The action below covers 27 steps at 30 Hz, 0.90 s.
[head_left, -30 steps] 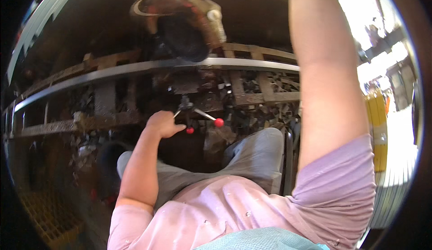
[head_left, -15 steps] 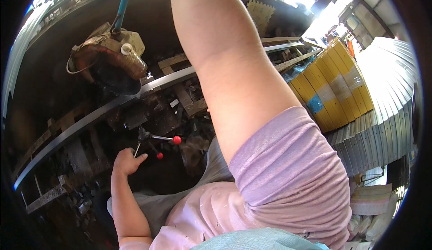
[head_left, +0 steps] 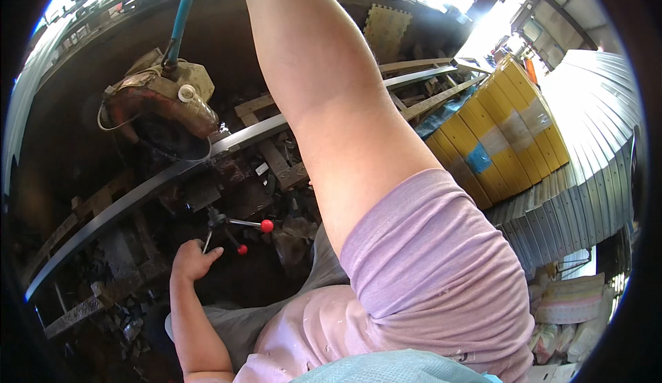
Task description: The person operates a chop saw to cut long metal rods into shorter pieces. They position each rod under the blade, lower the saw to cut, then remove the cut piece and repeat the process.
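My left hand [head_left: 194,260] is closed round one spoke of a spoked handle [head_left: 218,218]; its other visible spokes end in red ball knobs. My right arm [head_left: 331,93] stretches up and out past the top edge, so the hand is out of sight. Up and to the left is a worn cutting saw [head_left: 155,100] with a dark round blade, a blue lever [head_left: 182,27] rising from it and a clear bottle [head_left: 198,112] with a white cap on its side. Below the blade, a long silver metal bar [head_left: 138,188] runs across; whether they touch I cannot tell.
Wooden slats [head_left: 276,162] and dark scraps lie under and around the bar. On the right stands a stack of yellow panels [head_left: 507,128] with tape on it, beside corrugated metal sheets [head_left: 565,203]. Folded sacks [head_left: 569,307] are at the lower right.
The whole view has shifted slightly. The saw and its blue lever now appear a little lower in the picture. My left hand stays on the handle's spoke.
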Each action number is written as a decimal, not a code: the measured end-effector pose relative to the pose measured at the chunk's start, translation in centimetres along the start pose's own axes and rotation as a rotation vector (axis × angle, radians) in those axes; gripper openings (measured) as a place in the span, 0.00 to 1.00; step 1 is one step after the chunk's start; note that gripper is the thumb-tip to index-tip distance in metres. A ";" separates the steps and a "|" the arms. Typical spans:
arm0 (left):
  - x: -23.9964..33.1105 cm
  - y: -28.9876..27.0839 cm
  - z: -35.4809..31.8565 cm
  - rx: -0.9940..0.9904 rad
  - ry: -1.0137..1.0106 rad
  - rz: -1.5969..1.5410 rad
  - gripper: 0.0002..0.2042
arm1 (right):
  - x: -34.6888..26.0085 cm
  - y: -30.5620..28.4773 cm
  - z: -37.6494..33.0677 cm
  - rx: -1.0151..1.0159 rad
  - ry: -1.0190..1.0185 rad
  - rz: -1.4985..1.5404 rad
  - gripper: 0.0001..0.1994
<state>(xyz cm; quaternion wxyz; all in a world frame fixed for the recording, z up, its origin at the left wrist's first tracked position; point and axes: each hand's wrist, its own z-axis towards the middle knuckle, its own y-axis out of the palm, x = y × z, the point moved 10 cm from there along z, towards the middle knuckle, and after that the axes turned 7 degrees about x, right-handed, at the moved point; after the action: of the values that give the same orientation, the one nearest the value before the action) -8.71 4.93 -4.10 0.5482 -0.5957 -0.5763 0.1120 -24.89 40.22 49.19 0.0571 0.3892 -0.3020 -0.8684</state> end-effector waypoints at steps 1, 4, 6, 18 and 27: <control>0.0 0.0 0.1 0.012 0.015 0.001 0.28 | 0.0 -0.1 -0.2 0.006 0.002 0.002 0.18; -0.4 0.1 0.2 0.036 0.043 0.004 0.29 | -0.1 -0.1 -0.8 0.032 -0.003 0.000 0.18; -0.3 0.2 0.2 0.025 0.041 0.010 0.29 | -0.1 -0.3 -0.7 0.021 0.012 0.010 0.18; -0.4 0.0 -0.4 0.029 -0.007 0.008 0.31 | -1.0 -0.3 -2.6 -0.098 0.023 0.074 0.20; 0.0 -0.1 -0.6 0.020 0.007 0.007 0.30 | -1.8 -1.4 -3.6 -0.073 -0.035 0.046 0.22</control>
<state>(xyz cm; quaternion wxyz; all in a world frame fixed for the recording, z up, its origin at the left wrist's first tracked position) -8.33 4.62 -3.77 0.5554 -0.5927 -0.5713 0.1175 -20.92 40.25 47.66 0.0860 0.3644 -0.2797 -0.8840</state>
